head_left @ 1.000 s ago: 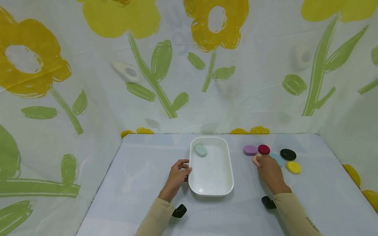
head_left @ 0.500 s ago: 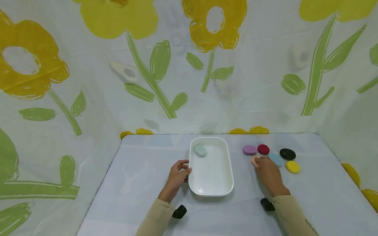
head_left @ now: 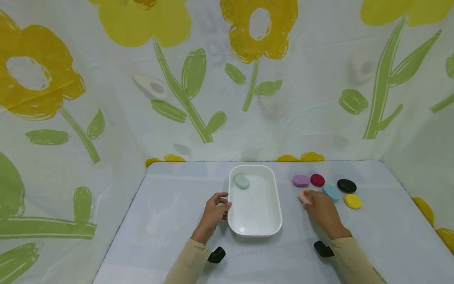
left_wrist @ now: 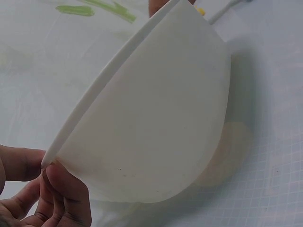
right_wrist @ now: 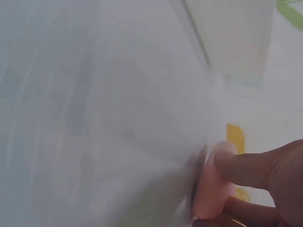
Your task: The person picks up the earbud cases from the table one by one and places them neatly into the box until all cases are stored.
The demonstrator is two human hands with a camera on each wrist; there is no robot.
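Note:
My left hand (head_left: 211, 217) pinches the rim of a white rectangular basin (head_left: 254, 213) at its left side. In the left wrist view, thumb and fingers grip the rim of the basin (left_wrist: 142, 118). A pale green oval piece (head_left: 242, 182) lies in its far left corner. My right hand (head_left: 322, 211) holds a smooth pink soap-like bar (head_left: 305, 197), partly hidden by the fingers. In the right wrist view, this pink bar (right_wrist: 213, 189) is tilted on edge between thumb and fingers; whether it touches the table I cannot tell.
Beyond and right of my right hand lie purple (head_left: 300, 181), red (head_left: 317, 180), light blue (head_left: 331, 192), black (head_left: 346, 185) and yellow (head_left: 352, 201) pieces. The white table (head_left: 170, 221) meets a flower-printed cloth (head_left: 301, 118) at the back and sides.
My right hand has drawn the pink bar slightly left and nearer, away from the red piece, and tilted it. More of the light blue piece shows. The left hand stays on the basin.

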